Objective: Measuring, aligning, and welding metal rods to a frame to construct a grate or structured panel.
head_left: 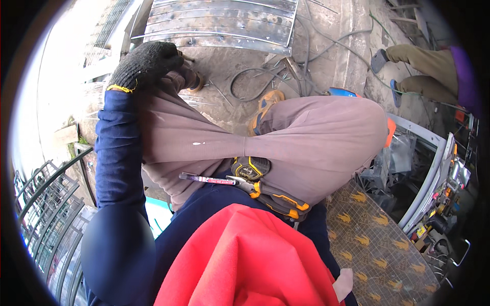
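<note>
My left hand (pixel 148 66) wears a dark knit glove with a yellow cuff and is raised over my left knee. Its fingers are curled closed; a small brownish piece shows at the fingertips, too little of it to name. Past the glove lies a slatted metal panel (pixel 219 23). My right hand is not in view. At my waist sit a black and yellow tape measure (pixel 251 167), a marker pen (pixel 206 178) and a tool with black and yellow handles (pixel 283 202). A red cloth (pixel 240 260) hangs across my front and hides part of my body.
Cables (pixel 255 76) loop over the dirty floor. Another person's legs (pixel 426 69) are at the upper right. Beside me on the right are a patterned brown board (pixel 377 250), a curved metal frame (pixel 426 178) and scattered tools. Dark metal railings (pixel 56 219) stand at left.
</note>
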Available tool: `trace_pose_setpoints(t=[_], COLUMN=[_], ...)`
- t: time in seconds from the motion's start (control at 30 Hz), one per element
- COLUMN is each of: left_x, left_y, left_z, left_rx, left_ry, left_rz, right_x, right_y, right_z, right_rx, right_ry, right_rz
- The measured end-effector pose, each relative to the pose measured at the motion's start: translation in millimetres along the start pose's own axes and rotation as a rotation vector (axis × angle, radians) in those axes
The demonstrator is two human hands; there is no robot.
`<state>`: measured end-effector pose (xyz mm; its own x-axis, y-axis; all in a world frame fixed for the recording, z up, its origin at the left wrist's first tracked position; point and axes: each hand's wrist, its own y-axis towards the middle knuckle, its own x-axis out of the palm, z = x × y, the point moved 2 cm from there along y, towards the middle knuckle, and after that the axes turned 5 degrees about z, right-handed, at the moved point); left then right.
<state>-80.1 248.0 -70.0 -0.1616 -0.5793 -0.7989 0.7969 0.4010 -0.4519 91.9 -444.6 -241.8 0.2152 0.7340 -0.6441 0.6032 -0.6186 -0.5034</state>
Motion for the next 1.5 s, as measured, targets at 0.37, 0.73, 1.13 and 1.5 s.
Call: trace_pose_setpoints(t=[0.37,0.73,1.13,1.5], left_x=[-22.4,-83.1,-48.8,-58.7], left_y=[11.2,83.4,85.2,72.8], left_z=[-25.5,-166.1,-179.1,-171.2], left_rx=[0.054,-0.272,-0.336,-0.353], left_ry=[-0.407,-0.233,-0.538,-0.708], left_rz=[0.333,0.776,0.699,0.737], right_x=[4.4,233.3,435.7,445.4], right_y=[-5.4,-281.8,-331.6,-314.4], right_z=[-53.5,-455.9,-442.0,-455.5], right_rx=[-0.167,-1.410,-1.690,-1.819], right_ry=[-0.359,-0.399,-0.927,-0.929], right_rz=[-0.013,-0.453,-0.331,-0.371])
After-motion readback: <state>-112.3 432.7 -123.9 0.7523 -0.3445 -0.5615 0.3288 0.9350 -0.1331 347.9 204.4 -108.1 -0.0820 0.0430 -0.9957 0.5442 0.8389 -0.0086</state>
